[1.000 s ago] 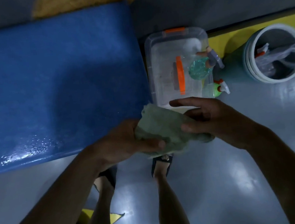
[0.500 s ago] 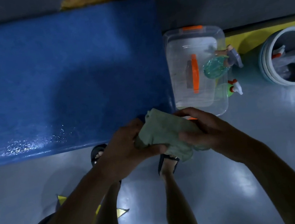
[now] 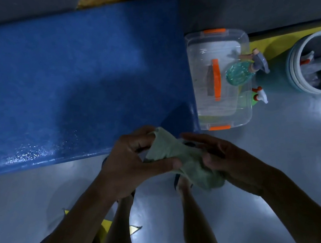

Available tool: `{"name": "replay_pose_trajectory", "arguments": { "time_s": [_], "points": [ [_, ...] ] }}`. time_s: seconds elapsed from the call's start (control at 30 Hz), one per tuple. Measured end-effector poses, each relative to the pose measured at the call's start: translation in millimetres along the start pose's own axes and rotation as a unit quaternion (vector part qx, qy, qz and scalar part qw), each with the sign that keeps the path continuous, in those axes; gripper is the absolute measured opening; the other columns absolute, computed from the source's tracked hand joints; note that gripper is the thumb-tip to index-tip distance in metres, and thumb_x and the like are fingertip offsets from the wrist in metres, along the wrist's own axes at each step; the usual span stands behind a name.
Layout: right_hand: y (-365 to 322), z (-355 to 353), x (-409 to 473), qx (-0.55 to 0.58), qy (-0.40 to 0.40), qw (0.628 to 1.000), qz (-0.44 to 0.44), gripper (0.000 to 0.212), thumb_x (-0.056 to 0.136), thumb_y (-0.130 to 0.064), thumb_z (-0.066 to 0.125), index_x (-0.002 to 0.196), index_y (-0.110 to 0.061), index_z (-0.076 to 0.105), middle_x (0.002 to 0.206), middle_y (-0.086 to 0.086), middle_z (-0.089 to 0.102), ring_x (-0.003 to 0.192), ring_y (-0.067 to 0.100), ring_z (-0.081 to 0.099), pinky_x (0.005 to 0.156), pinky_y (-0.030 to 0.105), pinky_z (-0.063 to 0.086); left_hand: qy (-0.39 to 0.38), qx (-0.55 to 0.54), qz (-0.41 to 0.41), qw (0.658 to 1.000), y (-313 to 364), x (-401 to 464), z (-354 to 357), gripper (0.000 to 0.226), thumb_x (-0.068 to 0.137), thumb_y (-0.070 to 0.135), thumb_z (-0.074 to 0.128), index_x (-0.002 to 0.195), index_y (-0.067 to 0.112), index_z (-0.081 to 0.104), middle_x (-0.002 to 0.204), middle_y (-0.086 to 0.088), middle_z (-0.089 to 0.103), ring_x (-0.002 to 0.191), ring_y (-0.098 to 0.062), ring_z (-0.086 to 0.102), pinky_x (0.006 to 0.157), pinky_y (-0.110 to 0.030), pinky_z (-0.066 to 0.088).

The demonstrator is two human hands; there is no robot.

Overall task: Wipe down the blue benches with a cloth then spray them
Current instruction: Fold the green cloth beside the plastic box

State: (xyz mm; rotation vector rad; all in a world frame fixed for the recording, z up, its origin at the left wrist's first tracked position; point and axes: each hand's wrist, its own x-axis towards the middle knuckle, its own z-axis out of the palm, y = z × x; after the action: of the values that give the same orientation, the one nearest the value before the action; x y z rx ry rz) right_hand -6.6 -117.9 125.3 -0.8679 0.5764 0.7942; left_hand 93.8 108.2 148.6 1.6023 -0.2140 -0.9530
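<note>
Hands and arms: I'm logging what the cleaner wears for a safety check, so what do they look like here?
Both the left hand and the right hand are bare: no gloves, and no rings, watch or bands that I can make out. The forearms are bare too, with no sleeves showing as far as the picture's bottom edge. The light is dim, so small marks could be missed.

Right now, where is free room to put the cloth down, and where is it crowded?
The blue bench top is bare all the way from its wet front edge to its right end. The grey floor in front of the clear box is also free. Crowded: the spray bottles on and beside the box, and the bucket to their right.
</note>
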Motion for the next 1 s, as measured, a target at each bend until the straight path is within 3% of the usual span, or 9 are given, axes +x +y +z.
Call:
{"name": "replay_pose_trajectory", "arguments": {
  "time_s": [0.17,0.27,0.37,0.47,0.53,0.63,0.8,0.9,1.0],
  "points": [
    [6.2,9.1,-6.2,-0.221,0.097,0.97,-0.042,0.047,0.073,-0.022,0.083,0.117,-0.029,0.067,0.111,0.006,0.07,0.099,0.022,0.07,0.083,0.05,0.058,0.05,-0.03,-0.033,0.998,-3.5,-3.5,5.6,0.027,0.075,0.011,0.08,0.1,0.009,0.073,0.098,-0.009,0.069,0.09,-0.024,0.07,0.076,-0.03,0.056],
    [10.8,0.6,-11.3,-0.189,0.163,0.964,-0.089,0.04,0.07,-0.032,0.081,0.107,-0.019,0.071,0.098,0.012,0.072,0.094,0.031,0.069,0.084,0.051,0.055,0.079,-0.074,-0.048,0.993,-6.8,-9.1,13.5,0.026,0.077,0.01,0.079,0.102,0.004,0.072,0.097,-0.016,0.072,0.092,-0.032,0.07,0.08,-0.038,0.058],
    [21.4,-3.0,-10.9,0.01,0.172,0.978,-0.119,0.053,0.067,-0.036,0.084,0.11,-0.007,0.07,0.109,0.023,0.069,0.107,0.041,0.064,0.092,0.049,0.053,0.127,-0.104,-0.084,0.983,-8.9,-12.5,33.0,0.026,0.074,0.006,0.078,0.1,0.005,0.073,0.094,-0.008,0.076,0.09,-0.023,0.073,0.076,-0.026,0.057],
    [25.4,5.6,-4.2,0.139,0.184,0.958,-0.17,0.042,0.084,-0.022,0.073,0.116,0.003,0.064,0.117,0.032,0.062,0.111,0.048,0.06,0.095,0.06,0.049,0.158,-0.048,-0.124,0.978,-21.1,-14.9,50.9,0.028,0.075,0.013,0.082,0.101,0.014,0.074,0.095,0.003,0.076,0.093,-0.016,0.072,0.083,-0.032,0.059],
    [25.6,6.8,-2.7,0.104,0.231,0.946,-0.201,0.044,0.081,-0.027,0.077,0.113,0.001,0.065,0.112,0.029,0.066,0.107,0.046,0.063,0.089,0.058,0.052,0.163,0.021,-0.141,0.976,-32.2,-17.1,52.7,0.037,0.071,0.029,0.086,0.105,0.023,0.071,0.101,0.01,0.074,0.098,-0.009,0.069,0.085,-0.038,0.059],
    [14.3,2.9,-7.5,-0.069,0.296,0.927,-0.22,0.015,0.088,-0.013,0.071,0.103,-0.011,0.069,0.097,0.012,0.073,0.092,0.029,0.071,0.075,0.041,0.056,0.169,0.134,-0.142,0.966,-33.8,-19.0,44.9,0.061,0.063,0.047,0.086,0.115,0.034,0.055,0.114,0.019,0.06,0.106,0.002,0.058,0.086,-0.026,0.055],
    [-9.6,-1.9,-14.3,-0.101,0.169,0.964,-0.181,0.018,0.084,-0.004,0.071,0.101,-0.01,0.07,0.098,0.009,0.075,0.093,0.023,0.072,0.075,0.029,0.057,0.005,0.148,-0.064,0.987,-14.5,-2.5,33.6,0.068,0.079,0.046,0.076,0.139,0.041,0.043,0.139,0.026,0.046,0.13,0.004,0.043,0.106,-0.015,0.036],
    [-22.0,-7.2,-13.5,-0.068,0.123,0.975,-0.17,0.023,0.072,-0.006,0.067,0.092,-0.014,0.075,0.095,0.011,0.074,0.092,0.026,0.071,0.077,0.031,0.057,-0.089,0.116,-0.103,0.984,-11.6,11.0,34.6,0.054,0.081,0.032,0.077,0.13,0.035,0.057,0.125,0.021,0.063,0.119,0.005,0.054,0.104,-0.017,0.04],
    [-23.7,-12.0,-6.8,-0.016,0.138,0.975,-0.175,0.029,0.069,-0.011,0.066,0.097,-0.013,0.075,0.097,0.014,0.072,0.094,0.027,0.068,0.08,0.034,0.056,-0.134,0.047,-0.113,0.983,-8.1,15.6,43.6,0.04,0.081,0.023,0.078,0.12,0.024,0.065,0.114,0.007,0.071,0.108,-0.011,0.065,0.099,-0.028,0.048]
  ]
}}
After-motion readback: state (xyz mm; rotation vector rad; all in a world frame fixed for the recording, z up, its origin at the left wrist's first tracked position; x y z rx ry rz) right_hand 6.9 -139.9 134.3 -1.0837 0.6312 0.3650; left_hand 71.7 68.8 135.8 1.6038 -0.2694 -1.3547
